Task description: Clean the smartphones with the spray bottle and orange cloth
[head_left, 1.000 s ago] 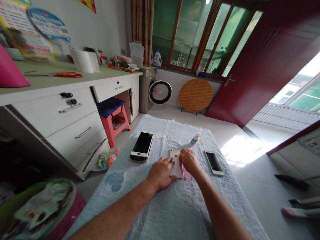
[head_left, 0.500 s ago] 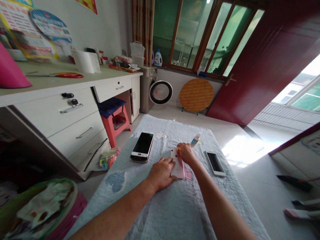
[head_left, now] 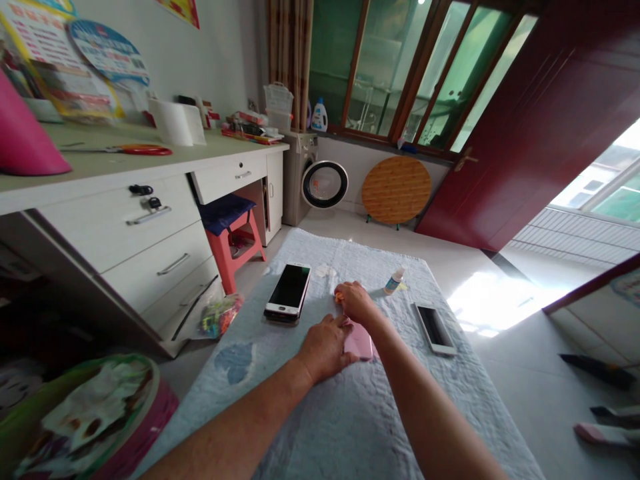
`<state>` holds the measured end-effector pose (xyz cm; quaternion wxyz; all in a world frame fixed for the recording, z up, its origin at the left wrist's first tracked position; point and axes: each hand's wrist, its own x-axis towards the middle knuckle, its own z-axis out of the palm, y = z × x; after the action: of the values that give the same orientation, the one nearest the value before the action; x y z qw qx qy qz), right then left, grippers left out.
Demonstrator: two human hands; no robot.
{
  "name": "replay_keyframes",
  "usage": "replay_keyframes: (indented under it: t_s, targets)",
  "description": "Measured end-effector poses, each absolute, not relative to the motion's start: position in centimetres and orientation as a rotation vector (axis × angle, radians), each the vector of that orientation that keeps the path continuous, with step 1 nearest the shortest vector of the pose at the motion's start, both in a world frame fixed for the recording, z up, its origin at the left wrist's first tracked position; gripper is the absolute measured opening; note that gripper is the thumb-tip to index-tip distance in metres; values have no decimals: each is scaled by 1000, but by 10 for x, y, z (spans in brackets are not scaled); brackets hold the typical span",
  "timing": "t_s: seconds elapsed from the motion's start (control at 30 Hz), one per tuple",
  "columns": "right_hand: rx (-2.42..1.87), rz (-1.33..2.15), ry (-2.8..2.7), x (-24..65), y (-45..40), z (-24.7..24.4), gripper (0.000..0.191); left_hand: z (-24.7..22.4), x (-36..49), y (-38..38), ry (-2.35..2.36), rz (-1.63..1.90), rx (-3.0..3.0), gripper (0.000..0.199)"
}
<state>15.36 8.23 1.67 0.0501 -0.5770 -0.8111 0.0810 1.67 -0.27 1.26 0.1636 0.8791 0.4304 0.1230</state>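
A pink phone [head_left: 359, 341] lies back up on the light blue quilted cloth [head_left: 345, 413]. My left hand [head_left: 325, 347] grips the phone's left side, its fingers and thumb along the edge. My right hand [head_left: 354, 301] is closed on a small orange cloth [head_left: 339, 297] at the phone's far end and hides part of the phone. To the left, a white-framed phone [head_left: 290, 287] rests on top of another dark one. A white phone with a dark screen [head_left: 434, 328] lies on the right. Beyond my right hand stands a small spray bottle [head_left: 394, 281].
A white desk [head_left: 120, 233] runs along the left, with a red stool [head_left: 233, 247] under it. A waste bin [head_left: 160, 400] full of refuse stands at the lower left. Farther back are a washing machine [head_left: 300, 177] and a round wooden tabletop [head_left: 397, 190].
My right hand has moved left with the orange cloth, across the phone's far end. My left hand stays on the phone. The view has shifted slightly.
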Motion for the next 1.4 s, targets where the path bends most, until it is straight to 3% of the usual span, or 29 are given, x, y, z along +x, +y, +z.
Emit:
replay_keyframes:
  t_s: [0.53,0.97,1.27,1.4]
  targets:
    - [-1560,484,-2431,165,61,19,21,16,16,-4,1227,364,2481,53]
    - [-1389,984,-1586,194,17,12,23,14,16,-5,1195,422,2501,50]
    - [-1438,889,-1536,191,9,6,22,14,15,-2,1169,588,2417,32]
    - [-1437,878,-1551,190,7,6,25,12,16,0,1169,754,2342,35]
